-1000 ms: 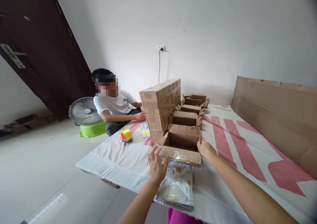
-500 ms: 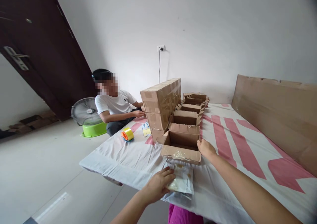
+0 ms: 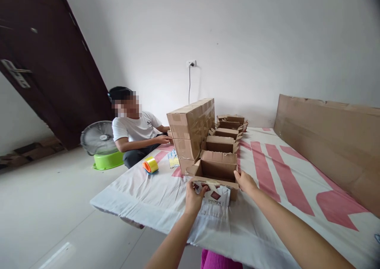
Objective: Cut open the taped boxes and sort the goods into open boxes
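Fabric (image 3: 220,260), magenta, at nearest edge, below surface (image 3: 242,231) w/ white/pink cloth cover. L grip (image 3: 196,191): pinching upper L corner of packet (image 3: 222,194), 1 pc. visible, white w/ dark-red print, "Meal" lettering; pos. outside front carton (image 3: 218,169), up against its near side. R grip (image 3: 242,178): thumb & fingers pinching that carton's R wall nr. front corner. Carton upright, flaps up or out. Step in hand (judged): packet lifted at carton mouth, R grip steadying. Next move (judged) calls for: L pinch kept firm, packet raised over near flap w/o snagging, R hold kept so carton doesn't skid. Behind: row of similar open-top cartons (image 3: 220,144), qty unclear at far end. Along L side of row: stack of taped cartons (image 3: 179,125), 3 high at near end. Further L: tape roll (image 3: 151,165), yellow/orange, on cloth. Beyond: co-worker, white tee, hand (image 3: 164,139) nr. stack. Bkgd: fan (image 3: 102,137), green tub (image 3: 108,161), R-side cardboard panel (image 3: 326,142), wall outlet (image 3: 191,63) w/ plug.
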`<state>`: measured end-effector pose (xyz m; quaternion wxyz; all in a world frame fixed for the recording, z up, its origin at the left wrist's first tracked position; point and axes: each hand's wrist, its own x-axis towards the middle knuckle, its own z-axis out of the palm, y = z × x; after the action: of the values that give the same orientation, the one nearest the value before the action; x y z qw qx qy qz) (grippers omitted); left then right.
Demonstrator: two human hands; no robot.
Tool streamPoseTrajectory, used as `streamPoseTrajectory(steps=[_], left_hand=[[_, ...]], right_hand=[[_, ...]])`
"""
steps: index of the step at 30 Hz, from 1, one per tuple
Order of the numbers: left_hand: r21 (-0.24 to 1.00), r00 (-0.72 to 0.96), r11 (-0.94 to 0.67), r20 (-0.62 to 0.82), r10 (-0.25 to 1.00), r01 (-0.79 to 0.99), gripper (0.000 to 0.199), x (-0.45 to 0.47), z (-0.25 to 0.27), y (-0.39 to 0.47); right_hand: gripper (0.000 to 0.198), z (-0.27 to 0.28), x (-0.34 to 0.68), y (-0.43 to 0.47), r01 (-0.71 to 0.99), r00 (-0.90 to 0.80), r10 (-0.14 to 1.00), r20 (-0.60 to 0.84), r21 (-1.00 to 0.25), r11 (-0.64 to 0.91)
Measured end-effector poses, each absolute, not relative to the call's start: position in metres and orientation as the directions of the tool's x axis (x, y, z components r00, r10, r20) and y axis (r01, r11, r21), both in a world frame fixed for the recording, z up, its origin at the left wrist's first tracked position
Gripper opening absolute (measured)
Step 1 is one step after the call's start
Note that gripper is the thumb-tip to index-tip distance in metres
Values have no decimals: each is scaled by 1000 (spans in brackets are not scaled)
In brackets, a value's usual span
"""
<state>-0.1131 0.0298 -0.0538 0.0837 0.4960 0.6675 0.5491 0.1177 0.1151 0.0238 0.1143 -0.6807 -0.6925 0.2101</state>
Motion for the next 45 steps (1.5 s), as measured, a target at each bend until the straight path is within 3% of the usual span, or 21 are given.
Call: streamPoseTrajectory(steps=[8,13,18,21,26,36,41,45], left_hand=[[855,-532,-48,364,765,517,33,-115,-77,32],[835,-515,-44,378,770,548,34,-112,-74,36],[810,-565,-23,429,705,586,33,-100,-74,35],[795,-563,-27,453,691,606,33,-94,-76,32],[770,-551,-40,490,676,636,30,-95,-77,30],[716,-504,-82,563,656,693,41,-101,-72,23],[653,-454,-151,655,603,742,41,-99,-54,16],[590,-393,-175,700,596,788,30,-101,-45,18]], right_hand=[[33,22,120,116,867,-62,991,-119,-498,-6],[37,33,124,113,860,-28,997,67,-506,58],[36,57,117,85,801,-230,881,414,-433,413],[30,67,101,58,682,-464,739,488,-336,650],[28,68,65,38,556,-690,596,410,-226,800],[30,91,43,87,738,-619,774,129,-242,630],[28,91,45,91,714,-649,754,103,-261,650],[24,86,46,92,712,-645,748,158,-230,663]])
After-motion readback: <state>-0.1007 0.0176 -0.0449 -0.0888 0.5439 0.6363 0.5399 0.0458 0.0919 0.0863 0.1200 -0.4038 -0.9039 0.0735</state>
